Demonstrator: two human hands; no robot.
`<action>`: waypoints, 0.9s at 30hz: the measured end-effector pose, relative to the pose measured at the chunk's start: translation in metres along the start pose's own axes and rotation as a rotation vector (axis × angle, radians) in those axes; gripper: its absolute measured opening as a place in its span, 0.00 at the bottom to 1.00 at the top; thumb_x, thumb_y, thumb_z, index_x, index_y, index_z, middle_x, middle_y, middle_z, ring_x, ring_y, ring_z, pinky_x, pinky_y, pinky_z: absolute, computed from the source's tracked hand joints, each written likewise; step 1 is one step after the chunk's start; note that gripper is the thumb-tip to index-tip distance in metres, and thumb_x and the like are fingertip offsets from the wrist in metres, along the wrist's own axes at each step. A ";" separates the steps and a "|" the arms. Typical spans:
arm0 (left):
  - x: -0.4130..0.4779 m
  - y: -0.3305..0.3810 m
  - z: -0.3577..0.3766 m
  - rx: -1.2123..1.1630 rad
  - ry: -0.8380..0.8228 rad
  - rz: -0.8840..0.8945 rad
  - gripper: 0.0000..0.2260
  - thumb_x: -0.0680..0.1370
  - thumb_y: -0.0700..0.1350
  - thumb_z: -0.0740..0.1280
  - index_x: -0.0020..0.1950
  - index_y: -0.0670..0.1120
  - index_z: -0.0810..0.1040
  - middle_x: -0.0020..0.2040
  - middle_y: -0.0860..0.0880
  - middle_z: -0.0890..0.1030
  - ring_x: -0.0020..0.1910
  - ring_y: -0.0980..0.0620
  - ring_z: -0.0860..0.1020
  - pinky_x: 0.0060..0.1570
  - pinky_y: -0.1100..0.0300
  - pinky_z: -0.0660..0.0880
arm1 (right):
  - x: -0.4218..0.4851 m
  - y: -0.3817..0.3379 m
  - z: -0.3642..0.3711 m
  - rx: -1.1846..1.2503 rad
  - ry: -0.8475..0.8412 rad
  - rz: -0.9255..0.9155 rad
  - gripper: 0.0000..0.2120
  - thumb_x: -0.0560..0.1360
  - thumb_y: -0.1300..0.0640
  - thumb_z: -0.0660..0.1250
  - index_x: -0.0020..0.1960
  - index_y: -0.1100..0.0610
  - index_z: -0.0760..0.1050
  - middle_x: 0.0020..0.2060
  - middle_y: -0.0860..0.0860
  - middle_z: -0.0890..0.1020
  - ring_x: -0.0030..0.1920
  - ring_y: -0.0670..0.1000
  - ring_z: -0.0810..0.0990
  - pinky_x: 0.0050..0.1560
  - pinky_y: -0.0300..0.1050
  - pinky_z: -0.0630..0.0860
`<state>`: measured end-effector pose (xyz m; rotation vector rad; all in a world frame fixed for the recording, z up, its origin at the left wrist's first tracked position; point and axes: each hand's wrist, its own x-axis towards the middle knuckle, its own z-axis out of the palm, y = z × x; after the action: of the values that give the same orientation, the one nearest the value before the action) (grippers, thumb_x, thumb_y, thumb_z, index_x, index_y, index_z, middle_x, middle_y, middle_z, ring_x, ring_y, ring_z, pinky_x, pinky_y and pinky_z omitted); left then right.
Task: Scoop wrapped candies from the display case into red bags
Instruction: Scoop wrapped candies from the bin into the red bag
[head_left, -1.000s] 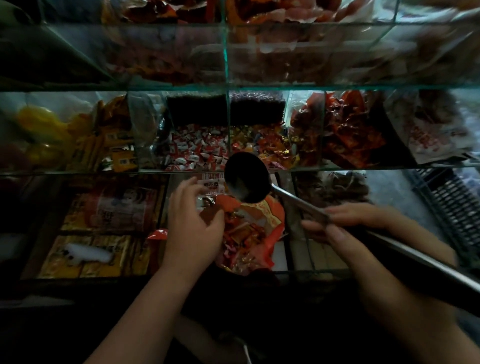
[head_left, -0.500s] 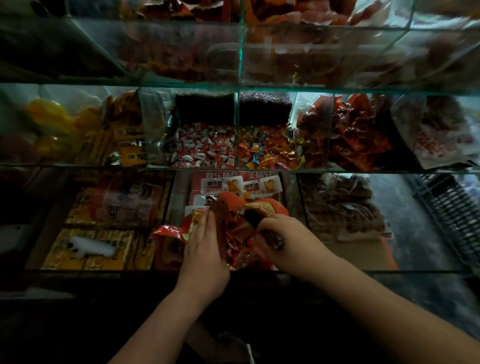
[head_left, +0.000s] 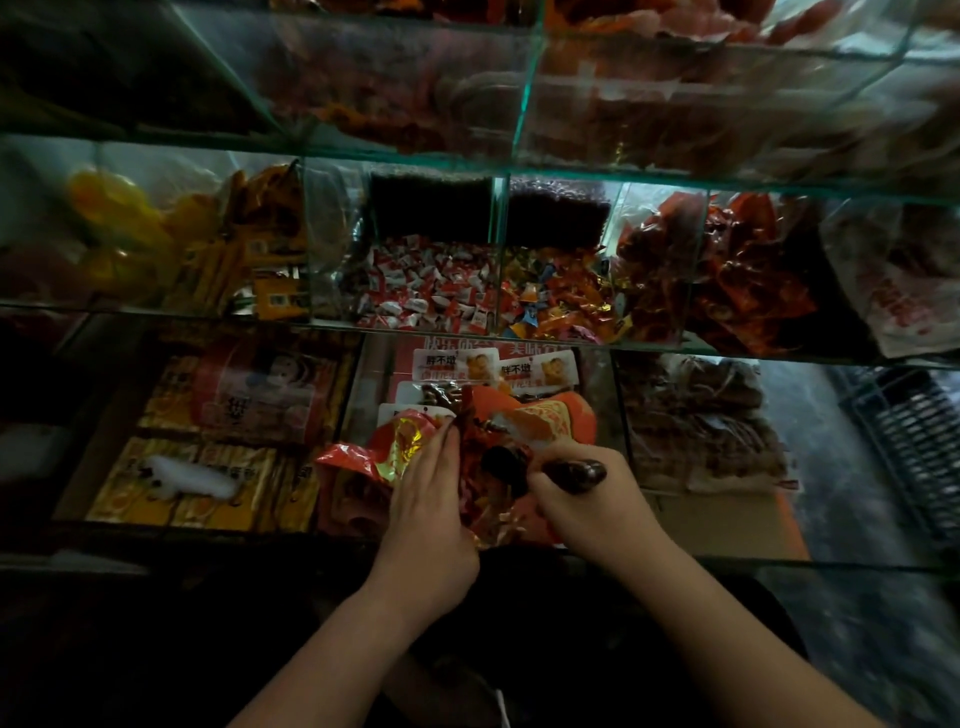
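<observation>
Left hand (head_left: 431, 499): fingers nearly straight, laid flat on the left rim of the bag (head_left: 550, 423) and pressing it down; nothing is clasped in it.

Right hand (head_left: 587, 501): clenched round the dark handle of the scoop (head_left: 574, 474); the handle's end juts out to the right of my fist; the dark bowl is down inside the bag's mouth, between my two hands.

Bag: red with gold print, crumpled, mouth open toward me; it lies on the glass of the lowest tier of the case (head_left: 519, 169), at the middle; candies (head_left: 491, 519) in orange and gold wrappers show inside it, just beside my left thumb.

Middle tier, directly behind the bag: one compartment of white-and-red sweets (head_left: 426, 291); to its right, touching the same divider, a compartment of mixed sweets (head_left: 556, 306) in orange, gold and blue.

Further right on that tier: red packets (head_left: 727, 275); far left: yellow goods (head_left: 119, 218), blurred.

Under the bag, seen through the glass: labelled packs (head_left: 454, 364) with printed characters; to their right, brown packs (head_left: 696, 415); contents not legible.

Top tier: too blurred to identify.
</observation>
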<state>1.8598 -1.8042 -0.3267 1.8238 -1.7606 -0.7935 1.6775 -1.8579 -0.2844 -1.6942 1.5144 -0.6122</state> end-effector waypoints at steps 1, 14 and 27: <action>0.001 0.000 0.000 -0.003 0.000 -0.008 0.44 0.78 0.38 0.65 0.83 0.53 0.39 0.80 0.65 0.41 0.78 0.64 0.37 0.78 0.57 0.41 | 0.001 -0.001 0.001 -0.049 -0.042 -0.018 0.07 0.72 0.59 0.70 0.39 0.49 0.84 0.36 0.43 0.85 0.39 0.40 0.82 0.39 0.36 0.77; 0.002 0.001 0.001 -0.030 -0.002 -0.016 0.43 0.79 0.42 0.67 0.83 0.54 0.39 0.81 0.63 0.42 0.80 0.60 0.39 0.81 0.51 0.45 | 0.002 -0.015 -0.007 -0.068 -0.078 0.097 0.06 0.71 0.58 0.68 0.38 0.56 0.83 0.34 0.50 0.84 0.37 0.49 0.83 0.43 0.51 0.81; 0.002 0.000 -0.002 -0.044 0.002 -0.030 0.42 0.80 0.47 0.67 0.84 0.53 0.41 0.83 0.59 0.43 0.81 0.59 0.41 0.81 0.50 0.46 | 0.004 -0.007 -0.005 0.408 0.194 0.405 0.05 0.72 0.58 0.73 0.38 0.57 0.83 0.33 0.61 0.85 0.36 0.61 0.87 0.38 0.66 0.84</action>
<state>1.8614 -1.8062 -0.3251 1.8256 -1.7047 -0.8353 1.6785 -1.8633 -0.2761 -1.0099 1.6705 -0.8149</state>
